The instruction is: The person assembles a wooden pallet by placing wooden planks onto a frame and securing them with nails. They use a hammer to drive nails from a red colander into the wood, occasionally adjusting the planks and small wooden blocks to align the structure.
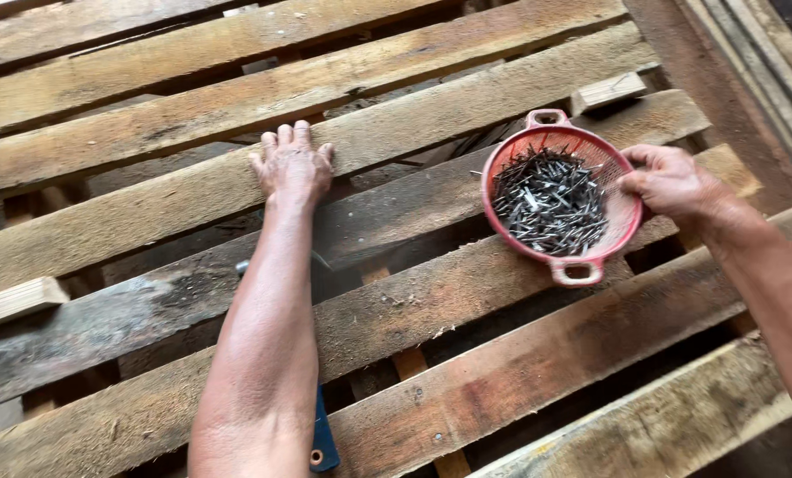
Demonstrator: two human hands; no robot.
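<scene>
**Rough planks, a basket of nails, two hands at work**

Weathered wooden planks (237,190) fill the view, laid side by side in slanting rows with dark gaps between them, some boards grey and stained, others paler and freshly sawn. A small offcut block (610,90) lies on one board near the top right.

The left hand (293,166) lies flat and open on one of the planks, palm down, fingers stretched forward over its far edge, gripping nothing. Under the left forearm a blue-handled tool (323,438) lies on the boards; most of it is hidden by the arm, so its kind cannot be told.

The right hand (670,183) is at the right rim of a round red plastic basket (582,269) with two small loop handles. Its fingers curl over the rim and into the bowl — whether they pinch the rim or a nail cannot be told. The basket rests on the planks, right of centre, and holds a loose heap of dark steel nails (548,202).

The nails look stiff, sharp and heavy for their bulk — likely to shift and spill if the thin, somewhat flexible basket tips. The loop handles or the rim offer the safest hold.
</scene>
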